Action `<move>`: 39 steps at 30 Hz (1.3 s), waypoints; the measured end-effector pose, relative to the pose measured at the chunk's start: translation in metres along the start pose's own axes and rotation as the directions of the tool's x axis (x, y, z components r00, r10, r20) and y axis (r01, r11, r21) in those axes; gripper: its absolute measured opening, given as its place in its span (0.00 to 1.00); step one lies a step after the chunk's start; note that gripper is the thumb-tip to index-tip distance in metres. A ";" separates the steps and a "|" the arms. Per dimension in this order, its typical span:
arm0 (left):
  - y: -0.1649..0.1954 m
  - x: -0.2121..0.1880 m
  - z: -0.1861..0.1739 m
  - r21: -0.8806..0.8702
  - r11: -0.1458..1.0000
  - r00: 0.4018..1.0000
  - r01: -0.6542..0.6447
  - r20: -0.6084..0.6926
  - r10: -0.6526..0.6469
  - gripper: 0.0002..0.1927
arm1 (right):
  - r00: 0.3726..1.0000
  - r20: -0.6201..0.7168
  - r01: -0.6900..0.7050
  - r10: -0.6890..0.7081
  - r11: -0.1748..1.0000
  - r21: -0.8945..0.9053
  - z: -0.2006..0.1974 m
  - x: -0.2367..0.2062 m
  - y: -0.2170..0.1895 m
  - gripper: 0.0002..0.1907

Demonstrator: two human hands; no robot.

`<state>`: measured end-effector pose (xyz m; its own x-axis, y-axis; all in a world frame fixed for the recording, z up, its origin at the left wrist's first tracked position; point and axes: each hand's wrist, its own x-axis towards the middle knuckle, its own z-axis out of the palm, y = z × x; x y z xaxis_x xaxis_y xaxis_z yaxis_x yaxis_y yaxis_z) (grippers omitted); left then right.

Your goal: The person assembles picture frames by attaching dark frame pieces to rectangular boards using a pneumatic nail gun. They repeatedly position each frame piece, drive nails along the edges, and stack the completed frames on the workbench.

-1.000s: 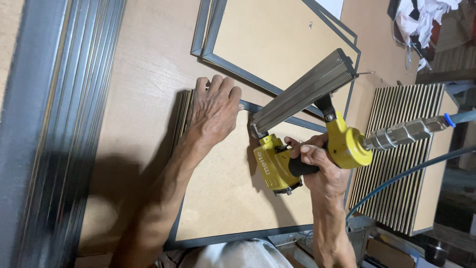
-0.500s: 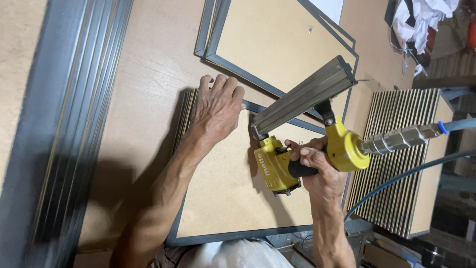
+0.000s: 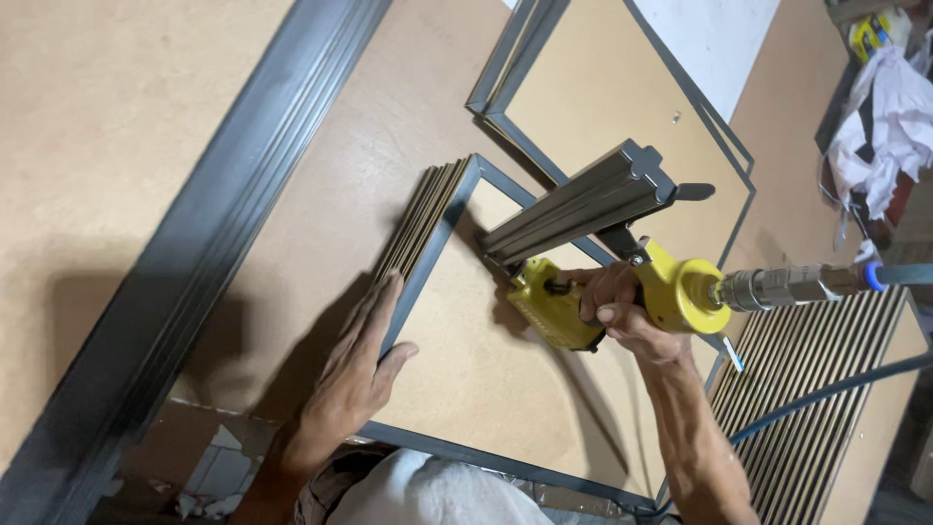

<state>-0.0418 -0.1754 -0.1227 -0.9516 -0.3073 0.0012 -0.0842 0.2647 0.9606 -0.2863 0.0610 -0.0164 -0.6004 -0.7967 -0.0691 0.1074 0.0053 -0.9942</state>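
Observation:
My right hand (image 3: 617, 306) grips the handle of a yellow pneumatic nail gun (image 3: 583, 292) with a long grey magazine. Its nose rests on the brown backing board (image 3: 496, 374) near the top rail of a dark grey picture frame (image 3: 428, 258). My left hand (image 3: 360, 369) lies flat on the frame's left rail, fingers spread, thumb on the board. A metal coupling and blue air hose (image 3: 826, 389) run from the gun toward the right.
A second frame with backing board (image 3: 612, 97) lies beyond. Long grey mouldings (image 3: 194, 253) lie along the left of the brown worktable. A ribbed stack of frames (image 3: 826, 399) sits at right. White rags (image 3: 894, 117) are at the far right.
My left hand has slid down the frame's left rail from its upper corner toward me. The view has shifted, and the nail gun stays on the board near the top rail.

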 end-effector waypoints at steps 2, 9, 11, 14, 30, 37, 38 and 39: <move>0.005 -0.029 -0.013 0.055 0.997 0.998 0.059 0.022 -0.060 0.40 | 0.993 0.112 0.038 -0.026 0.993 -0.108 -0.006 0.017 -0.003 0.10; 0.005 -0.047 -0.012 -0.211 0.971 0.990 0.115 -0.058 -0.130 0.33 | 0.978 0.205 0.032 0.044 0.935 -0.354 -0.010 0.047 -0.025 0.09; 0.002 -0.048 -0.012 -0.222 0.967 0.989 0.127 -0.047 -0.141 0.31 | 0.972 0.227 0.025 0.062 0.933 -0.359 -0.010 0.050 -0.029 0.09; 0.000 -0.048 -0.012 -0.242 0.963 0.988 0.117 -0.067 -0.137 0.31 | 0.964 0.242 -0.014 0.108 0.933 -0.361 -0.011 0.052 -0.031 0.09; -0.040 -0.053 0.012 -0.157 0.981 0.971 -0.117 -0.224 0.080 0.27 | 0.943 0.274 -0.115 0.191 0.956 -0.269 0.084 -0.010 -0.034 0.11; -0.041 -0.051 0.009 -0.156 0.978 0.964 -0.141 -0.247 0.100 0.27 | 0.947 0.296 -0.029 0.126 0.949 -0.313 0.096 -0.012 -0.032 0.09; -0.042 -0.051 0.009 -0.154 0.977 0.962 -0.145 -0.251 0.103 0.27 | 0.947 0.292 -0.035 0.131 0.950 -0.310 0.096 -0.013 -0.032 0.09; -0.043 -0.051 0.009 -0.158 0.975 0.959 -0.159 -0.258 0.115 0.27 | 0.948 0.289 -0.040 0.134 0.951 -0.307 0.096 -0.014 -0.032 0.08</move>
<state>0.0079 -0.1625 -0.1669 -0.8464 -0.5001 0.1833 0.1160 0.1629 0.9798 -0.2051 0.0134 0.0240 -0.3257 -0.9292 -0.1744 -0.1167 0.2226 -0.9679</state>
